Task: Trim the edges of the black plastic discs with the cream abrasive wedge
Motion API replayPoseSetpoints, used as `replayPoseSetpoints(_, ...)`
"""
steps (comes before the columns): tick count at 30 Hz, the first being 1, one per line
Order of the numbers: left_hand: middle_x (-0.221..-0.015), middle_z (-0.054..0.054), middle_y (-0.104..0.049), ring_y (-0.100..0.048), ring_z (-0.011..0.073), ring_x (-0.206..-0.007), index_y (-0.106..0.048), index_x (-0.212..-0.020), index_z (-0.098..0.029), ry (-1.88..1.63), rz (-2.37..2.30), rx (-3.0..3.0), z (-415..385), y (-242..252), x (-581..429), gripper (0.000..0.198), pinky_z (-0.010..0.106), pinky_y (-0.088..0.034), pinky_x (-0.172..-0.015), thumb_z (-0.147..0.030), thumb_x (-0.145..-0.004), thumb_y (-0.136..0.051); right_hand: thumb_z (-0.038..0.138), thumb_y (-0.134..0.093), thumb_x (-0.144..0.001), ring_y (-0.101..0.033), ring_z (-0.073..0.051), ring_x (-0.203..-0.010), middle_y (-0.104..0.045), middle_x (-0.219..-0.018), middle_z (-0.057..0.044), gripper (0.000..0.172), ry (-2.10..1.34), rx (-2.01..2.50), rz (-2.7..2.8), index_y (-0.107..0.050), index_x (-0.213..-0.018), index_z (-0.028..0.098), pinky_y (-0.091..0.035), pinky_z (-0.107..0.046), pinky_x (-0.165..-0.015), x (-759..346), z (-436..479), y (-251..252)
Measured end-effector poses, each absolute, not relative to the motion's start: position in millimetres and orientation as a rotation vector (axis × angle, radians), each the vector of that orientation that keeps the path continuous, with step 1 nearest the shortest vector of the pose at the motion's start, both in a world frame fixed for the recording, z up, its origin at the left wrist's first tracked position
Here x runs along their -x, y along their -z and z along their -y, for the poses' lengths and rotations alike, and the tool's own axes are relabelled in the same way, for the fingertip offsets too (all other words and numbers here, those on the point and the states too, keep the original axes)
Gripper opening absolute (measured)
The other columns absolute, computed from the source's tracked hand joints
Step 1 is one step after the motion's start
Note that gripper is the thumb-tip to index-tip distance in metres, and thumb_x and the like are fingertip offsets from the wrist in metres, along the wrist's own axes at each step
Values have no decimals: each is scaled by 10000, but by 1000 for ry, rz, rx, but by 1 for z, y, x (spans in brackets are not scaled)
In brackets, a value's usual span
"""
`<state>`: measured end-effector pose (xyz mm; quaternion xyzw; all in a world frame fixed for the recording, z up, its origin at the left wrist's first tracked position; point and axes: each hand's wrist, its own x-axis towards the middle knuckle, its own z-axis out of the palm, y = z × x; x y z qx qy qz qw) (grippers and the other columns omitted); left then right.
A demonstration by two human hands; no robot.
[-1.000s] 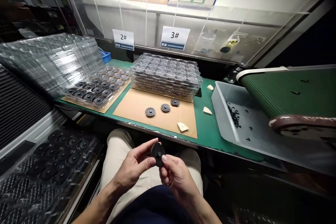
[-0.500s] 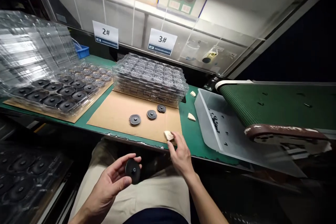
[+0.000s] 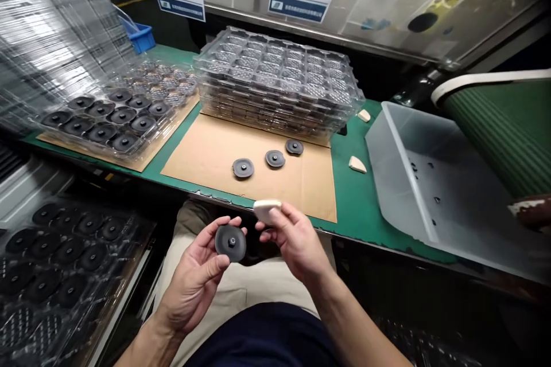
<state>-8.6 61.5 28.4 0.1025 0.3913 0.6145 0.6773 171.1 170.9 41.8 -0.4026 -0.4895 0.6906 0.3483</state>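
My left hand [image 3: 196,275] grips a round black disc [image 3: 236,248] by its edge, its small central stud facing up toward the camera. Close by on the right, my right hand [image 3: 297,241] pinches a cream-coloured wedge-like block [image 3: 264,211] between thumb and fingers. The block and the disc are apart. Three similar discs lie on the cardboard sheet [image 3: 202,152]: a left one [image 3: 243,168], a middle one [image 3: 275,158] and a right one [image 3: 294,147]. Two more cream pieces rest on the green table, one nearer [image 3: 357,164] and one farther [image 3: 364,115].
Clear trays [image 3: 275,74] are stacked behind the cardboard. A tray of black discs [image 3: 101,120] is at left, another [image 3: 60,252] lower left. On the right stand a translucent bin [image 3: 387,172] with small dark parts and a green conveyor [image 3: 508,126].
My right hand has lifted the cream block off the cardboard and brought it left, near the disc. My left hand has turned the disc more face-up. The camera view has moved closer to the table.
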Motion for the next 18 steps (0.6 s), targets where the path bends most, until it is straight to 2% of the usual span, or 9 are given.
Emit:
replayPoseSetpoints(2, -1499, 81, -593, -526, 255, -1403, -626, -1370, -275, -1376, -903, -273, -67, -32, 5, 577, 279, -457, -1138, -147, -835, -801, 328, -586, -1012, -659, -205, -986, -680, -1133, -91, 235, -1430, 938, 1735, -700, -1185, 218, -550, -329, -833, -167, -158, -54)
replayPoseSetpoints(4, -1506, 75, -587, -515, 241, -1412, -632, -1364, -277, -1391, -922, -306, -71, -35, 4, 573, 236, -473, -1107, -139, -834, -801, 218, -534, -1014, -619, -224, -1030, -651, -1134, -107, 256, -1032, 871, 2089, -687, -1219, 193, -510, -367, -891, -170, -148, -63)
replayPoseSetpoints(5, -1513, 73, -581, -515, 243, -1412, -639, -1356, -277, -1401, -932, -319, -72, -37, 3, 569, 233, -478, -1102, -134, -831, -803, 190, -513, -1012, -607, -222, -1006, -639, -1121, -110, 265, -920, 876, 2173, -676, -1221, 180, -498, -369, -874, -172, -144, -67)
replayPoseSetpoints(6, -1519, 71, -575, -522, 249, -1407, -645, -1349, -279, -1410, -942, -330, -73, -38, 3, 566, 238, -485, -1099, -131, -827, -806, 178, -501, -1012, -601, -208, -947, -634, -1077, -101, 244, -904, 912, 2206, -670, -1188, 173, -490, -356, -827, -174, -141, -70)
replayPoseSetpoints(8, -1522, 70, -572, -543, 266, -1388, -654, -1338, -286, -1414, -952, -337, -73, -40, 3, 564, 262, -506, -1088, -130, -819, -812, 185, -505, -1016, -572, -167, -804, -615, -930, -50, 149, -1102, 1000, 2190, -654, -1007, 184, -458, -311, -707, -177, -136, -76)
replayPoseSetpoints(11, -1539, 71, -554, -553, 281, -1377, -655, -1340, -296, -1409, -945, -335, -70, -43, 4, 576, 287, -522, -1077, -137, -812, -821, 198, -545, -1008, -504, -131, -680, -533, -758, 11, 230, -1341, 1037, 2119, -542, -778, 206, -393, -281, -602, -177, -134, -80)
replayPoseSetpoints(15, -1528, 78, -565, -561, 265, -1366, -668, -1336, -283, -1390, -930, -352, -65, -45, 7, 588, 261, -498, -1085, -145, -793, -845, 168, -516, -1006, -561, -165, -850, -599, -935, -38, 117, -1011, 1012, 2116, -604, -937, 200, -446, -311, -769, -173, -136, -76)
replayPoseSetpoints(18, -1531, 87, -561, -576, 267, -1345, -668, -1341, -285, -1378, -915, -364, -67, -43, 9, 597, 283, -498, -1084, -135, -791, -845, 181, -523, -1006, -526, -141, -720, -545, -809, -7, 178, -1137, 1001, 2146, -568, -835, 207, -430, -283, -664, -176, -139, -74)
